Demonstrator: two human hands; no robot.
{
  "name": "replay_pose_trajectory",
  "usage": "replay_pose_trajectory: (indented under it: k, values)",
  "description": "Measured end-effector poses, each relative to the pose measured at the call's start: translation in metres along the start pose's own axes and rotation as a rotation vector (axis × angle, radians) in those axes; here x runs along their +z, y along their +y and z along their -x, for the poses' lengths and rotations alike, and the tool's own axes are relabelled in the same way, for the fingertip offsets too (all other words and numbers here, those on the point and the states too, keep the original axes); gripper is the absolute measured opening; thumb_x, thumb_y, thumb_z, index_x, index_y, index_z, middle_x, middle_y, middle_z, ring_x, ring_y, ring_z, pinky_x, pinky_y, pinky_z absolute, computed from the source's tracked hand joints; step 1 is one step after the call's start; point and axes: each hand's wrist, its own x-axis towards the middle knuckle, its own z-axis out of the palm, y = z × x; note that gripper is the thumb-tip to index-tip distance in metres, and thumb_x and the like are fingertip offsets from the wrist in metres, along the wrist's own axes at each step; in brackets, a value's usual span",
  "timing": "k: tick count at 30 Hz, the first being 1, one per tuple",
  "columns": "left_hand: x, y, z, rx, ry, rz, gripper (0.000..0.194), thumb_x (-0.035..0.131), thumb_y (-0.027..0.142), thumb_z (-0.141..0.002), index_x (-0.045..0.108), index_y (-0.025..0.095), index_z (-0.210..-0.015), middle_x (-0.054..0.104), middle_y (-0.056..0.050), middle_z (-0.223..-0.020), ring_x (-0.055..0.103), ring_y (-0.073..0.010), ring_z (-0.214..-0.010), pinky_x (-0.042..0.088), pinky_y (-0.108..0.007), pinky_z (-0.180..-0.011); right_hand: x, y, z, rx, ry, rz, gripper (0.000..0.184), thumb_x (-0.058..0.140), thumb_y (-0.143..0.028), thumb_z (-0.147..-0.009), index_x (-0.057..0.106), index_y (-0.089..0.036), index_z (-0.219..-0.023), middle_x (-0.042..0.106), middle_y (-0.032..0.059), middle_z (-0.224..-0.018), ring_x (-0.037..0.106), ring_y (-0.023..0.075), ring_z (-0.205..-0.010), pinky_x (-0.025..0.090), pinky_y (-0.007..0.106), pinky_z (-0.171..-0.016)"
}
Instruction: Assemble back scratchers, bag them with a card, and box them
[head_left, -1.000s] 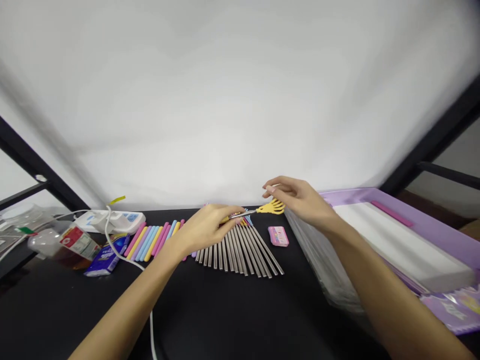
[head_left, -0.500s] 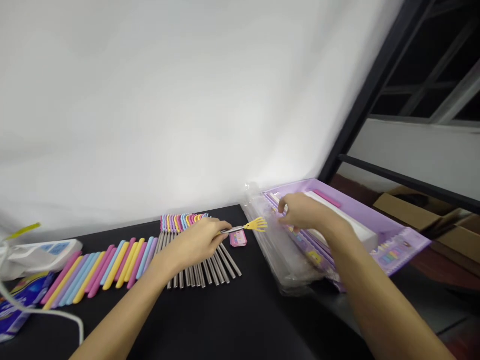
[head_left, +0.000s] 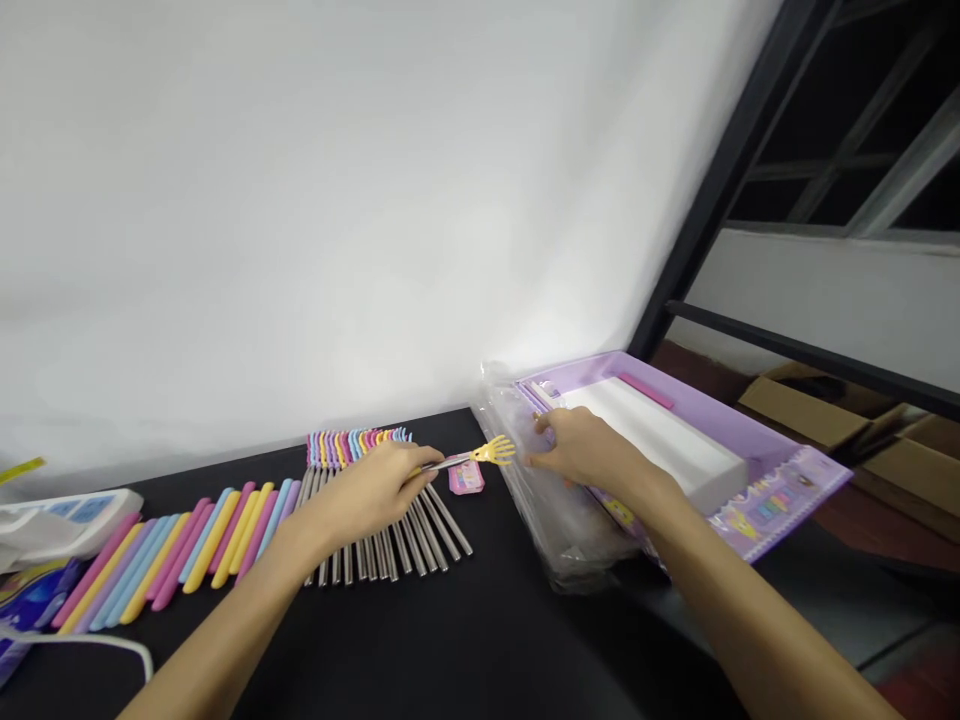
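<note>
My left hand point(head_left: 360, 490) is shut around the steel shaft of a back scratcher, whose yellow plastic claw point(head_left: 493, 451) sticks out past my fingers. Under that hand lies a fanned row of steel shafts point(head_left: 382, 555), with coloured ends point(head_left: 352, 447) at the far side. My right hand point(head_left: 577, 447) rests on clear plastic wrap point(head_left: 555, 530) around a lilac tray point(head_left: 675, 410). Its fingers curl against the plastic near the tray's corner, and whether they pinch it is hidden.
Pastel pink, blue and yellow sticks point(head_left: 172, 550) lie in a row on the black table point(head_left: 450, 650). A small pink packet point(head_left: 466, 479) lies next to the claw. A white power strip point(head_left: 60, 525) sits at the left, and cardboard boxes point(head_left: 817, 415) stand beyond the table.
The view has swung right since a second ago. My right hand has moved from beside the yellow claw onto the plastic-wrapped tray. My left hand still holds the back scratcher.
</note>
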Motion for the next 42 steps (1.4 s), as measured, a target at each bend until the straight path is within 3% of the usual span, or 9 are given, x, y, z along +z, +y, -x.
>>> replay_pose_trajectory:
  k: [9,14,20,25,28,31,36,39,42]
  values:
    - [-0.006,0.002,0.004,-0.024,0.024,0.062,0.033,0.040,0.033,-0.097,0.066,0.022,-0.115,0.072,-0.005,-0.099,0.065,-0.0190,-0.083,0.044,-0.027,-0.070,-0.001,0.002,-0.004,0.014,0.034,-0.048,0.020,0.060,-0.014,-0.078,0.069,-0.015,-0.096,0.064,0.0021,-0.055,0.067,0.0174,-0.060,0.046,0.026,-0.064]
    - [-0.010,0.002,0.008,-0.102,0.059,0.184,0.032,0.043,0.040,-0.096,0.065,0.020,-0.108,0.063,0.000,-0.067,0.057,-0.0147,-0.058,0.038,-0.025,-0.054,-0.005,0.004,-0.004,-0.007,0.138,-0.020,0.011,0.061,-0.016,-0.076,0.070,-0.017,-0.082,0.072,0.0069,-0.077,0.066,0.0182,-0.066,0.044,0.027,-0.062]
    - [-0.010,0.008,0.017,-0.228,0.054,0.921,0.032,0.057,0.048,-0.089,0.060,0.016,-0.096,0.067,-0.006,-0.080,0.068,-0.0190,-0.072,0.056,-0.034,-0.069,-0.029,-0.028,0.003,-0.085,0.332,0.071,0.016,0.057,-0.022,-0.078,0.073,-0.021,-0.080,0.073,0.0043,-0.080,0.064,0.0203,-0.072,0.038,0.029,-0.061]
    - [-0.011,0.017,0.026,-0.137,0.243,1.442,0.019,0.065,0.033,-0.088,0.067,0.014,-0.092,0.061,-0.014,-0.125,0.061,-0.0268,-0.112,0.053,-0.043,-0.092,-0.041,-0.086,0.012,-0.408,0.412,0.061,0.016,0.057,-0.021,-0.080,0.073,-0.021,-0.080,0.071,0.0034,-0.076,0.062,0.0183,-0.070,0.036,0.028,-0.062]
    - [-0.008,0.016,0.030,-0.102,0.333,1.567,0.017,0.065,0.030,-0.089,0.070,0.015,-0.095,0.061,-0.011,-0.126,0.059,-0.0259,-0.114,0.052,-0.044,-0.095,-0.032,-0.117,0.015,-0.631,0.332,0.024,0.014,0.059,-0.020,-0.081,0.072,-0.020,-0.076,0.070,0.0031,-0.072,0.061,0.0157,-0.066,0.035,0.026,-0.061]
    - [-0.005,0.011,0.034,-0.122,0.449,1.619,0.018,0.066,0.030,-0.087,0.071,0.015,-0.097,0.067,-0.010,-0.112,0.062,-0.0228,-0.104,0.052,-0.042,-0.094,-0.016,-0.135,0.012,-0.732,0.271,-0.048,0.016,0.058,-0.020,-0.083,0.071,-0.019,-0.074,0.069,0.0029,-0.071,0.059,0.0134,-0.063,0.034,0.025,-0.059]
    - [-0.006,0.004,0.039,-0.196,0.589,1.663,0.020,0.073,0.032,-0.081,0.071,0.015,-0.092,0.068,-0.007,-0.094,0.064,-0.0185,-0.085,0.054,-0.037,-0.082,0.003,-0.141,0.001,-0.785,0.039,-0.306,0.018,0.057,-0.023,-0.085,0.075,-0.020,-0.087,0.071,0.0011,-0.072,0.060,0.0131,-0.062,0.038,0.024,-0.057]
    - [-0.006,0.002,0.040,-0.218,0.651,1.671,0.023,0.077,0.032,-0.077,0.072,0.014,-0.090,0.067,-0.008,-0.096,0.062,-0.0146,-0.075,0.054,-0.032,-0.074,0.008,-0.140,0.000,-0.767,-0.107,-0.495,0.019,0.059,-0.029,-0.085,0.074,-0.018,-0.091,0.072,0.0021,-0.075,0.064,0.0153,-0.067,0.044,0.024,-0.060]
    - [-0.003,0.001,0.039,-0.256,0.749,1.705,0.023,0.079,0.031,-0.074,0.072,0.014,-0.088,0.067,-0.009,-0.102,0.063,-0.0161,-0.080,0.052,-0.031,-0.073,0.010,-0.140,0.003,-0.696,-0.154,-0.589,0.023,0.061,-0.035,-0.084,0.071,-0.016,-0.090,0.072,0.0037,-0.076,0.065,0.0163,-0.068,0.047,0.026,-0.061]
